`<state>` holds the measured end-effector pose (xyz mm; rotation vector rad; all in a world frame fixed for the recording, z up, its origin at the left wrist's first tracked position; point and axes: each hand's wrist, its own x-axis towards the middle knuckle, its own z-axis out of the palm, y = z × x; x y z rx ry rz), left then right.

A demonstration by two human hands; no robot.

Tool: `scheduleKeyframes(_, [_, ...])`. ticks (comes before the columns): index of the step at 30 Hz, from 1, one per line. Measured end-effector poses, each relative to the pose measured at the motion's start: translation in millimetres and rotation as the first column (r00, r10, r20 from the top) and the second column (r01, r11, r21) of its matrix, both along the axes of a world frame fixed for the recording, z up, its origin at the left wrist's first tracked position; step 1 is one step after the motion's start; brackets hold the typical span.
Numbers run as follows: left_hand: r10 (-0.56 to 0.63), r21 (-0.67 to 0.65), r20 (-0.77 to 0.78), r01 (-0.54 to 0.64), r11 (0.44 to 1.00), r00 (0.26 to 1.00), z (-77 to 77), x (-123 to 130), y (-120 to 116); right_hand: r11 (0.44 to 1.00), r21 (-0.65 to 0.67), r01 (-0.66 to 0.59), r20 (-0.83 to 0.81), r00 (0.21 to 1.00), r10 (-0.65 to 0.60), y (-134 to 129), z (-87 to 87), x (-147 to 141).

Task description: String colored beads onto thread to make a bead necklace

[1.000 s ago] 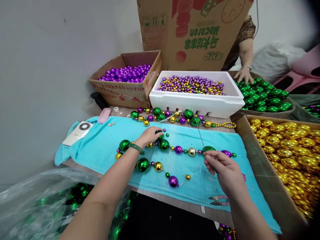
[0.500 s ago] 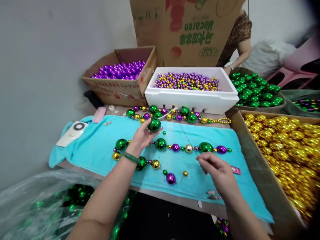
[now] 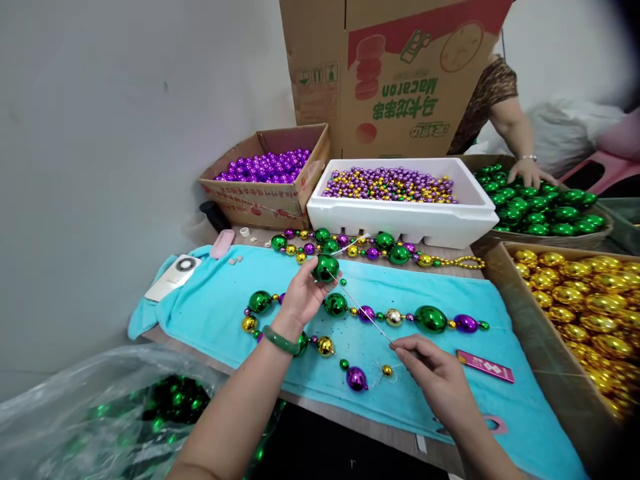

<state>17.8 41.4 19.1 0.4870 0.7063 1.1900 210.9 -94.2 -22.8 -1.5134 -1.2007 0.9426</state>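
My left hand point(image 3: 306, 297), wearing a green bangle, grips a large shiny green bead point(image 3: 327, 268) above the towel. My right hand point(image 3: 433, 373) pinches one end of a long thin needle point(image 3: 375, 325). The needle slants up to the left, its far tip at the green bead; whether it has entered the hole I cannot tell. Below, a strand of green, purple and gold beads point(image 3: 431, 319) curves across the turquoise towel point(image 3: 200, 313). A purple bead point(image 3: 357, 379) and a small gold bead point(image 3: 387, 371) lie near clear thread at the front.
Behind the towel lies a bead necklace point(image 3: 399, 255). Beyond stand a box of purple beads point(image 3: 260, 202) and a white foam box point(image 3: 400, 217). Gold beads point(image 3: 600, 303) fill a right-hand box. A co-worker's hand point(image 3: 531, 172) rests on green beads. Pink-handled scissors point(image 3: 496, 424) lie near my right wrist.
The needle's tip has come to the green bead in my left hand. The co-worker's hand has moved onto the green beads. The whole view has shifted.
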Motion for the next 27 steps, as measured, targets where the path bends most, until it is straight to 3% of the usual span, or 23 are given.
scheduleKeyframes(7, [0.031, 0.092, -0.070, -0.025, 0.995, 0.997, -6.1, 0.6, -0.5, 1.000, -0.028, 0.012, -0.002, 1.000, -0.012, -0.5, 0.0, 0.6])
scheduleKeyframes(13, [0.235, 0.410, -0.318, -0.091, 0.908, 0.919, -12.1, 4.6, -10.4, 0.998, -0.050, 0.047, 0.005, 0.999, -0.047, -1.9, -1.8, -1.2])
scheduleKeyframes(18, [0.121, 0.401, -0.324, 0.020, 0.916, 0.938, -15.9, 15.8, -24.1, 0.997, -0.050, 0.061, -0.057, 0.996, -0.063, 4.4, -9.6, -4.0])
scheduleKeyframes(27, [0.045, 0.409, -0.361, 0.115, 0.905, 0.931, -13.5, 27.7, -31.1, 0.993, -0.094, 0.070, -0.138, 0.987, -0.083, 9.4, -10.8, 4.9])
